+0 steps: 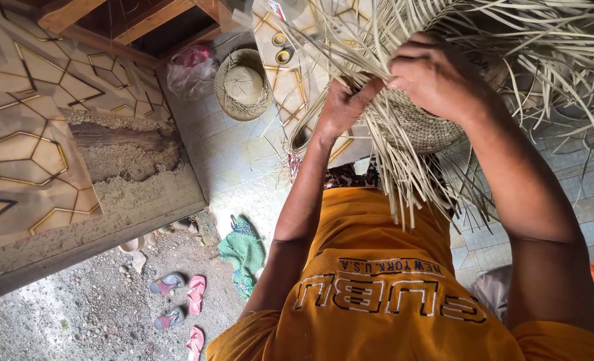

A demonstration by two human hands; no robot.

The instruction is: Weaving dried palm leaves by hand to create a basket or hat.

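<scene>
Straw strands (404,180) hang loose from the half-woven hat (424,127) held over the lap, its crown done, while left hand (342,107) and right hand (437,77) pinch unwoven strips.

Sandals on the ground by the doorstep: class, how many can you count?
4. Two grey sandals and two pink sandals lie scattered on the gravel at lower left, left of the person's orange shirt. More may be hidden beyond the frame edge.

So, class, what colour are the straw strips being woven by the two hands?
Pale tan, a dry beige; the straw strips show best in the head view.
</scene>
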